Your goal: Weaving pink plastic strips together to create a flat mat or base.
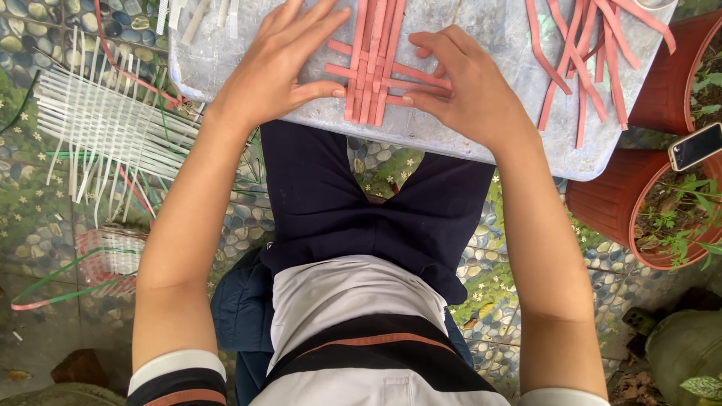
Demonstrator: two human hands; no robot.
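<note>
A small woven mat of pink strips lies on a grey board resting over my knees. My left hand lies flat on the board with fingers spread, its thumb pressing the mat's left edge. On the mat's right side rests my right hand, fingertips on the crossing strips. Neither hand grips anything.
Loose pink strips lie on the board's right part. A white woven mat and a small pink-and-white basket sit on the patterned floor at left. Terracotta plant pots stand at right, a phone on one rim.
</note>
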